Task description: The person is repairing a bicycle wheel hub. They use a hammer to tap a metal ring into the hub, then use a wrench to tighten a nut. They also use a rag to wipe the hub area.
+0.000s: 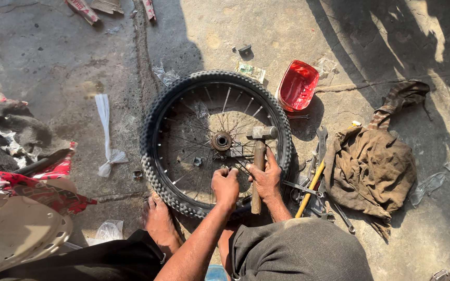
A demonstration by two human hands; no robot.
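right hand: grip closed on hammer handle | left hand: fist clenched over spokes, contents unclear | wheel flat on floor

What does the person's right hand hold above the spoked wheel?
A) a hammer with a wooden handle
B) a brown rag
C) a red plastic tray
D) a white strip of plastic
A: the right hand grips the wooden handle of the hammer, whose metal head sits over the wheel near the hub.
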